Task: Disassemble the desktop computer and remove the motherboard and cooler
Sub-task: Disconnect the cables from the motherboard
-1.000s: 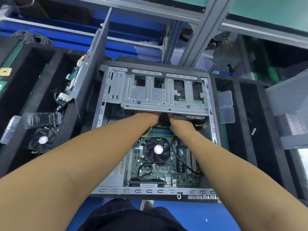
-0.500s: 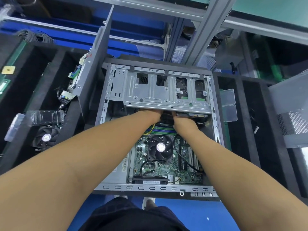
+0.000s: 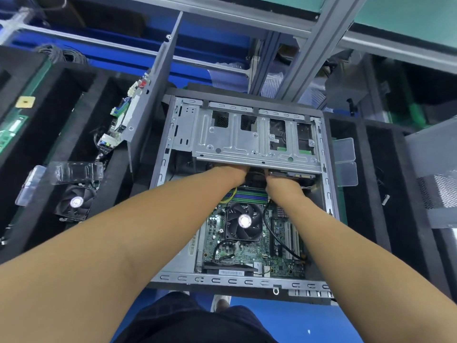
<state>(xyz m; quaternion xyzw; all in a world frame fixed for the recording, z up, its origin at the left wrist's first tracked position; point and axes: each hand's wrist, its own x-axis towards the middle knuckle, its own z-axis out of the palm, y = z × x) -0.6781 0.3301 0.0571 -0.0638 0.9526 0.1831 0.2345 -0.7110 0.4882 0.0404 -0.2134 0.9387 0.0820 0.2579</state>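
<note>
An open desktop case [image 3: 173, 277] lies flat in front of me. Its green motherboard [image 3: 249, 256] sits inside, with the black cooler fan [image 3: 243, 222] mounted near the middle. A grey metal drive cage [image 3: 232, 142] spans the far half of the case. My left hand [image 3: 232, 173] and my right hand [image 3: 282, 183] both reach under the cage's near edge, side by side. Their fingers are hidden beneath the metal, so what they touch cannot be made out. A black cable [image 3: 279, 240] runs across the board on the right.
A grey side panel [image 3: 150, 90] stands on edge left of the case. Black foam trays [image 3: 49, 134] on the left hold another fan [image 3: 74, 201], clear plastic pieces [image 3: 74, 170] and boards. More foam slots [image 3: 378, 194] lie on the right. An aluminium frame [image 3: 319, 43] rises behind.
Both hands stay under the drive cage's edge. Only the camera view has shifted slightly.
</note>
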